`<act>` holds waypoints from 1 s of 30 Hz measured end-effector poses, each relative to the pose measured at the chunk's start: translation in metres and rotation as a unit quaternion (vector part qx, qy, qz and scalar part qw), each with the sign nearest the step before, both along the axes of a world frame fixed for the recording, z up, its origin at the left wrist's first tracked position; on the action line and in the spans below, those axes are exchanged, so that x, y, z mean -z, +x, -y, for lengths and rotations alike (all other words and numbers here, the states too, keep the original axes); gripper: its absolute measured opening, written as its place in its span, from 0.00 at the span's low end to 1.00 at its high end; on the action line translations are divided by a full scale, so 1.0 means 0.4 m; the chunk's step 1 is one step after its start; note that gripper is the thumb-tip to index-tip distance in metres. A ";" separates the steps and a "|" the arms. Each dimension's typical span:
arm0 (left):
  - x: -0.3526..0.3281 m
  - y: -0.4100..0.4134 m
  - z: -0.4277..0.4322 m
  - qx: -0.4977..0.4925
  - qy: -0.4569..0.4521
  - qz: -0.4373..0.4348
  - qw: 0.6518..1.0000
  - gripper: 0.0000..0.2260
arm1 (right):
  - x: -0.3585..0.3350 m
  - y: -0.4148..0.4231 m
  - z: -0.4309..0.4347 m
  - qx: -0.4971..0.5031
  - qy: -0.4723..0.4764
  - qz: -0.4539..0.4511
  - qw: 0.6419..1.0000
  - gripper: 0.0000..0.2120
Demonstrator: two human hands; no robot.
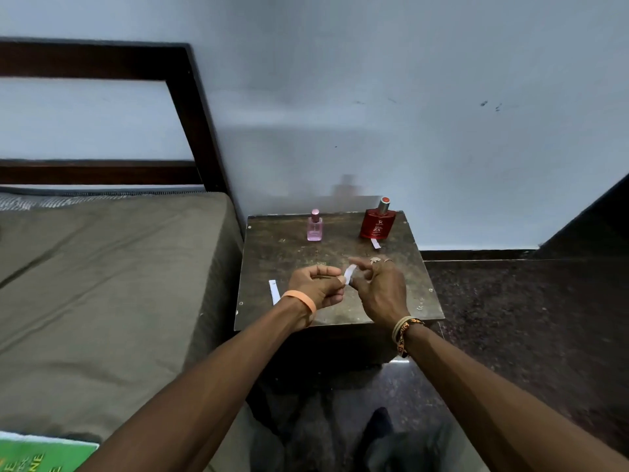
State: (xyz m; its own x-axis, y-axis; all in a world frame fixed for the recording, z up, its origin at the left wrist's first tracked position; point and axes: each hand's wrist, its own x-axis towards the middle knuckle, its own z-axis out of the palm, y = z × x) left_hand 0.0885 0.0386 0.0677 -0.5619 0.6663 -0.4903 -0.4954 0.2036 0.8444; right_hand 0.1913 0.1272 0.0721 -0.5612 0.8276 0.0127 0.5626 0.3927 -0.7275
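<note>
A short white paper strip [349,272] is held in the air over the middle of a small wooden table [405,274]. The left hand [316,287] grasps it, thumb and forefinger pinched on its lower end, the other fingers curled in. The right hand [377,284] sits just beside the strip at its 3 o'clock, relaxed and gripping nothing, with fingers loosely spread and the forefinger reaching over the strip's upper end. Whether that fingertip touches the paper I cannot tell.

From the held strip, a small pink bottle [314,228] stands upright at 11 o'clock near the table's far edge. It is clear glass with pale pink liquid inside and a pink cap on top. At 1 o'clock stands a wider red bottle [378,223], upright, with a silver collar and a red-topped cap; its contents do not show through the red body. A second strip [375,243] lies flat at the red bottle's foot, touching it or nearly so. A third strip [274,291] lies on the table at 8 o'clock, by the left wrist.

A brown mattress [102,284] adjoins the table at 9 o'clock, with a dark headboard [194,97] behind it.
</note>
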 end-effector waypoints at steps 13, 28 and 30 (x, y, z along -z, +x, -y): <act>-0.006 0.058 -0.020 0.057 0.008 -0.162 0.985 0.08 | -0.050 0.063 -0.005 0.088 -0.318 -0.210 0.920 0.13; 0.069 0.013 -0.158 0.053 -0.071 -0.155 0.984 0.06 | 0.091 0.087 -0.089 0.019 -0.321 -0.047 0.946 0.14; 0.104 0.000 -0.173 0.073 -0.075 -0.181 0.978 0.06 | 0.115 0.084 -0.099 0.024 -0.334 -0.040 0.941 0.14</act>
State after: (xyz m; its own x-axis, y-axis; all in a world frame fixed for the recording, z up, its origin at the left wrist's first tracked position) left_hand 0.0886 0.1080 0.0260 -0.6211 0.6885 -0.3745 -0.1258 0.3840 0.9147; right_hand 0.2250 0.1670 0.0259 -0.5420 0.6909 -0.4784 0.5004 -0.1921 -0.8442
